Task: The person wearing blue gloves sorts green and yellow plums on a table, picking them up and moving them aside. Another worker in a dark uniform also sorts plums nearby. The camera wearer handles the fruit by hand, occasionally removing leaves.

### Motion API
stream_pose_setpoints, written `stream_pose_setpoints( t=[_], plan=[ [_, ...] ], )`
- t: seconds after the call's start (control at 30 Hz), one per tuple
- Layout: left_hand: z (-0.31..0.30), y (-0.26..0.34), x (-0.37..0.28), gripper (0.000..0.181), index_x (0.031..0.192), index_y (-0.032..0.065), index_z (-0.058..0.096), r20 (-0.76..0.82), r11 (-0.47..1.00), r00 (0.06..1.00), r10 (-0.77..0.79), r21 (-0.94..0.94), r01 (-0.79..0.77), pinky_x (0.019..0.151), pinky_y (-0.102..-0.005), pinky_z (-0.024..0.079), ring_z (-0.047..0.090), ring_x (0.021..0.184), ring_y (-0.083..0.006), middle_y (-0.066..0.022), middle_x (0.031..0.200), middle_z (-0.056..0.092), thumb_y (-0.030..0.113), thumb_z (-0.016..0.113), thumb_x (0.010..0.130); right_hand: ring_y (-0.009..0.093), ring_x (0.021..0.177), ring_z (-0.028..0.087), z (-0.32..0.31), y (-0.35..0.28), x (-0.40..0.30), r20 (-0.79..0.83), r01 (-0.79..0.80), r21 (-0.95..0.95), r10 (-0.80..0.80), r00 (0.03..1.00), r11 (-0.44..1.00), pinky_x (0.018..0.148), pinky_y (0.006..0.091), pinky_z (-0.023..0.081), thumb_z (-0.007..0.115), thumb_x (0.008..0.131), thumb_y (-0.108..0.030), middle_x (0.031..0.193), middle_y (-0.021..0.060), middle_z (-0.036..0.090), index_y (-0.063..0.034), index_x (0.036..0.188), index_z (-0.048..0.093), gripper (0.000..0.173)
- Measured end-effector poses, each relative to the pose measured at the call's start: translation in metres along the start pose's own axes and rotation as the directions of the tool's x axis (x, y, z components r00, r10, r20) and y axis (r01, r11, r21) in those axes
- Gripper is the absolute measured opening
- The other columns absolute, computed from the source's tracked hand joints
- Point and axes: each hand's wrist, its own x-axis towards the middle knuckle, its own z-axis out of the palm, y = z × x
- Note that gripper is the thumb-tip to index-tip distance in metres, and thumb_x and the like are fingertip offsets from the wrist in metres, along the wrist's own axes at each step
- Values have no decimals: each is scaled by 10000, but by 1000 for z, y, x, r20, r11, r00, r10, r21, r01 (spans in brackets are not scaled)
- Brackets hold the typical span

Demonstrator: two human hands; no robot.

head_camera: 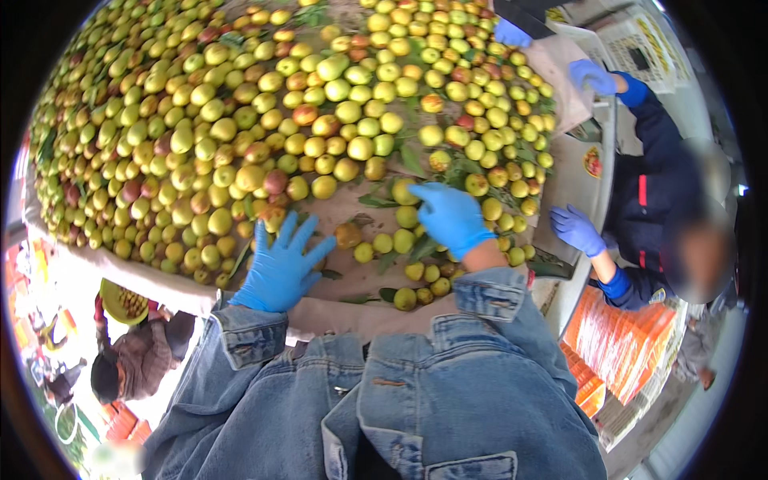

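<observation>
A wide heap of yellow-green fruits with reddish patches [223, 129], possibly jujubes, covers a cloth-lined table [366, 279] before me. Both my hands wear blue gloves. My left hand [278, 264] lies at the near edge of the heap with its fingers spread, close to a reddish-yellow fruit [271, 217]; it holds nothing. My right hand [451, 219] is palm down, its index finger touching or just beside a green fruit [404, 191]. What lies under its curled fingers is hidden. Loose green leaves [413, 161] are scattered among the fruits.
At the right, a co-worker's gloved hands [577, 231] [591, 77] are near the table's metal edge. Another gloved hand [511, 33] is at the top. White crates [637, 51] and orange wrapped stacks [618, 342] stand right. Below left, a person holds a green basin [125, 302].
</observation>
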Motion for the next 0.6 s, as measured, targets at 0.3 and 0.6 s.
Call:
stream_pose_setpoints(
  t=[0.3, 0.6],
  plan=[
    [34, -28, -36, 819, 1399, 174, 271, -3, 973, 981, -192, -128, 190, 968, -560, 282, 264, 1275, -428, -216, 1408, 230, 216, 690, 696, 327, 928, 592, 19, -9, -11, 74, -123, 13, 122, 990, 992, 747, 387, 511, 557, 787, -133, 1362, 138, 383, -228, 1231, 516, 456],
    [-2, -62, -42, 620, 1339, 190, 396, -227, 977, 950, -213, -30, 211, 952, -513, 350, 329, 1278, -331, -159, 1411, 288, 260, 641, 774, 303, 1039, 563, 6, -6, -45, -87, -94, 191, 112, 990, 977, 828, 352, 485, 567, 795, -129, 1264, 138, 498, -176, 1185, 551, 393]
  ],
)
